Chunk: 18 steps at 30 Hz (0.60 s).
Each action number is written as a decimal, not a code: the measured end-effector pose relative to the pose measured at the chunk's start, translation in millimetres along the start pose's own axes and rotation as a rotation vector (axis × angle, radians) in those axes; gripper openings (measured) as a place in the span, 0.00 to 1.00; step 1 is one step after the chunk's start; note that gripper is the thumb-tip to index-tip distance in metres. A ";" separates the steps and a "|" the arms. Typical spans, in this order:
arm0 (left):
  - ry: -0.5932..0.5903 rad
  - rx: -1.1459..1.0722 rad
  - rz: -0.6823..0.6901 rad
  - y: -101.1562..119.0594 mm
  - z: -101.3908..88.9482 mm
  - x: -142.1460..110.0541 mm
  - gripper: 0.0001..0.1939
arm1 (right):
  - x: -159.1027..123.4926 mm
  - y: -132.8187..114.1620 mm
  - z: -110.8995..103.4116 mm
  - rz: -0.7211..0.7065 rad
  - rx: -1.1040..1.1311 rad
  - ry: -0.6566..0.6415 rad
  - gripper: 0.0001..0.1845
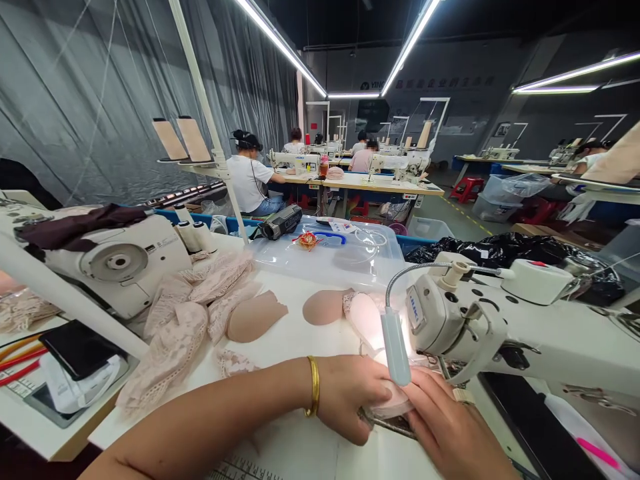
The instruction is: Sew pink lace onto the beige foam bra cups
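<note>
A pale pink bra cup (391,402) lies under the sewing machine head (440,313), partly covered by my hands and the lamp. My left hand (350,397), a gold bangle at its wrist, is closed with curled fingers on the cup's left side. Over its right edge my right hand (445,417) lies with fingers stretched out flat; its thumb is hidden. The needle area is hidden behind the lamp (395,347) and my fingers. Just beyond, a lit pale cup (366,317) with lace joins a beige cup (324,308).
Another beige cup (256,317) and a heap of pink lace pieces (175,340) lie on the left. A clear plastic bin lid (345,257) carries a dark device (283,222). A second sewing machine (120,263) stands at left. Co-workers sit farther back.
</note>
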State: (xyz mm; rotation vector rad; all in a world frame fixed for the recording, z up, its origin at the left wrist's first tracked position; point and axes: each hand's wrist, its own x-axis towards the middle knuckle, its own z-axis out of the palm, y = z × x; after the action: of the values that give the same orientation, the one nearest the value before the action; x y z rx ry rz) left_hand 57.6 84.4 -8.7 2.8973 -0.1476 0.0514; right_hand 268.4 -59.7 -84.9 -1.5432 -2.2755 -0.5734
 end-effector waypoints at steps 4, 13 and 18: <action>0.071 0.169 -0.113 -1.1 11.4 -3.5 0.11 | -10.6 15.6 11.6 0.035 -0.087 -0.017 0.19; 0.224 0.342 -0.021 -5.7 28.0 3.0 0.09 | 8.8 3.3 -19.5 -0.056 -0.004 -0.007 0.20; 0.356 0.348 0.003 -6.0 31.3 5.6 0.09 | 11.2 -3.3 -15.8 0.030 0.040 -0.086 0.16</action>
State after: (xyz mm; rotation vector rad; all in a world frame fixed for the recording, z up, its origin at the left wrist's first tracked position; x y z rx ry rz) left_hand 64.5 82.2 -40.3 3.1666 -0.0848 0.6488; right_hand 262.0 -59.8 -66.3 -1.6094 -2.3070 -0.4597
